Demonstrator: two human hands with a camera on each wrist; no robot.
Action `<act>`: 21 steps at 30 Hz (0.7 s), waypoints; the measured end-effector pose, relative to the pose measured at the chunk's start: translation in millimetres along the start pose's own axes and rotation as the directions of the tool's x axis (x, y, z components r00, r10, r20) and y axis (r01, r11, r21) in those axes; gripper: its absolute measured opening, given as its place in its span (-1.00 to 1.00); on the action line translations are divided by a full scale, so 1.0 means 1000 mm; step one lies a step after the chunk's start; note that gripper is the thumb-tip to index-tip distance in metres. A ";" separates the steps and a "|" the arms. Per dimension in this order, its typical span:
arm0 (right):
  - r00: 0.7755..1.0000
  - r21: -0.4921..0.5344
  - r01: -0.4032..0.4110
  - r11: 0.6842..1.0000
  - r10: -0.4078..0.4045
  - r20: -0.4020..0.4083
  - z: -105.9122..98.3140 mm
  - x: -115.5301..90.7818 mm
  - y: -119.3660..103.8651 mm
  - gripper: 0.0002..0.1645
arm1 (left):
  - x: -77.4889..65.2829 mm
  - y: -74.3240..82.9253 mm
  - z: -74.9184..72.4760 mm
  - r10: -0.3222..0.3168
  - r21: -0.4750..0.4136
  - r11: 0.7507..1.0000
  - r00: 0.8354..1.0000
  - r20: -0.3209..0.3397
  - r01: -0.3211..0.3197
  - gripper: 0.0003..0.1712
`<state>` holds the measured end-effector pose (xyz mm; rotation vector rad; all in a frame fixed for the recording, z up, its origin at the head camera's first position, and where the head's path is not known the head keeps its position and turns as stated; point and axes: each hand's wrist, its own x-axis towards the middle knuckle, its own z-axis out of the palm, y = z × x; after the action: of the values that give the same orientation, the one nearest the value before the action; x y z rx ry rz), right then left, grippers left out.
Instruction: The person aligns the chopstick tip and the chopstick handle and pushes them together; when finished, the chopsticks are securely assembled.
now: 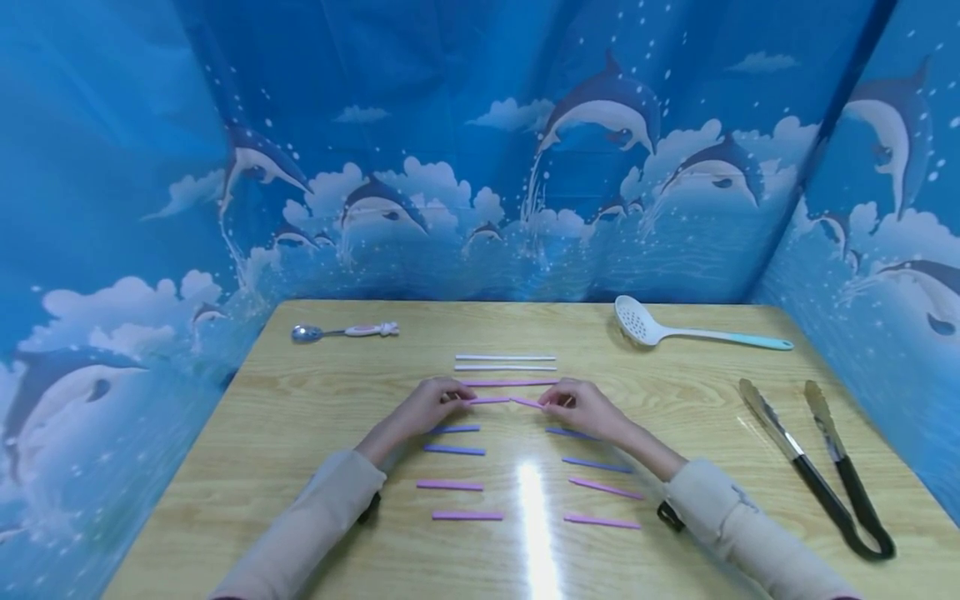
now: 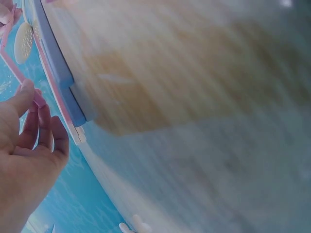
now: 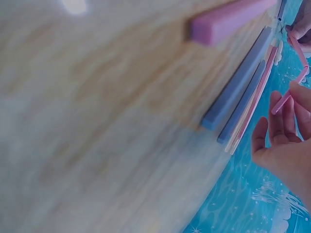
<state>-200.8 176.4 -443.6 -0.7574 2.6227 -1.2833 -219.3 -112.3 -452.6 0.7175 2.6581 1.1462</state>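
Observation:
A thin pink stick (image 1: 489,401) spans the space between my two hands, with a sharp bend or break at its middle. My left hand (image 1: 432,407) pinches its left end between thumb and fingertips. At the other end, my right hand (image 1: 587,407) pinches it the same way. In the left wrist view the bent stick (image 2: 13,66) angles away from the thumb. The right wrist view shows its two halves (image 3: 293,90) meeting at an angle. A long straight pink stick (image 1: 510,383) and white sticks (image 1: 506,358) lie just beyond the hands.
Short blue pieces (image 1: 454,451) and pink pieces (image 1: 467,516) lie in a left column, with matching blue (image 1: 596,465) and pink (image 1: 602,522) ones at right. A spoon (image 1: 360,331) lies back left, a slotted skimmer (image 1: 701,333) back right, and tongs (image 1: 817,467) at right. A dolphin-print curtain (image 1: 450,150) borders the table.

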 end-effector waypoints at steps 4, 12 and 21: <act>1.000 -0.021 0.009 1.000 -0.009 -0.020 0.000 -0.001 0.000 -0.89 | -0.002 0.000 -0.001 0.046 0.004 0.999 0.998 -0.029 -0.046 -0.81; 0.999 -0.047 0.024 0.999 -0.027 -0.048 -0.002 -0.001 -0.001 -0.91 | -0.004 0.000 -0.002 0.086 0.018 0.996 0.994 -0.074 -0.085 -0.81; 0.994 -0.062 0.041 0.997 -0.047 -0.098 -0.002 0.002 -0.003 -0.90 | -0.003 -0.001 -0.001 0.113 0.002 0.994 0.992 -0.063 -0.113 -0.81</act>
<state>-202.1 175.0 -439.8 -0.7848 2.7485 -1.2915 -217.7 -115.5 -452.7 0.8549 2.6991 1.2181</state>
